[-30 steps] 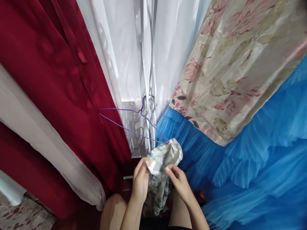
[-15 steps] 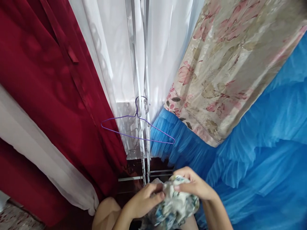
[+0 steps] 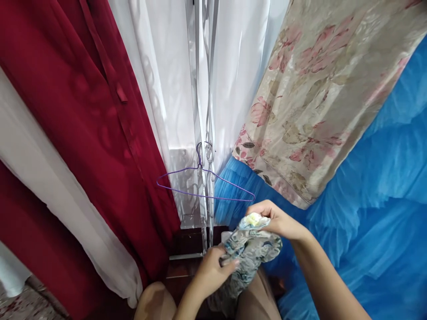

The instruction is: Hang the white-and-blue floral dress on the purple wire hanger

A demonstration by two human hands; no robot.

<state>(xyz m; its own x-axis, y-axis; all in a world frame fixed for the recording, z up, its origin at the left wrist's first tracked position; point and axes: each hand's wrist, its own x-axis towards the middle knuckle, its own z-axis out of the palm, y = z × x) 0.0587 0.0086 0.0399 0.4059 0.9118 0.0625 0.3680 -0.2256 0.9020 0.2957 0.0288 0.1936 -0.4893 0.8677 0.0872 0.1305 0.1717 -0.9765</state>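
Both hands grip a bunched, pale patterned piece of cloth [image 3: 250,253] with blue-green and yellow markings, held above my lap. My left hand [image 3: 215,269] pinches its lower left side between thumb and fingers. At the upper right edge, my right hand [image 3: 275,218] is closed on the fabric, with some fingers hidden behind it. What kind of garment it is, I cannot tell. Just beyond the hands, a purple wire hanger [image 3: 207,195] hangs from a white metal rack [image 3: 202,106], with nothing on it.
Dark red cloth [image 3: 110,146] and a white drape [image 3: 76,218] hang on the left. White fabric [image 3: 170,89] hangs behind the rack. To the right are a floral garment [image 3: 300,111] and a ruffled blue tulle one [image 3: 376,213], close to my right arm. My knee [image 3: 155,300] shows below.
My hands have raised the cloth, and it now hangs longer and less balled up. The right hand has moved up to its top edge. The view has shifted slightly left.
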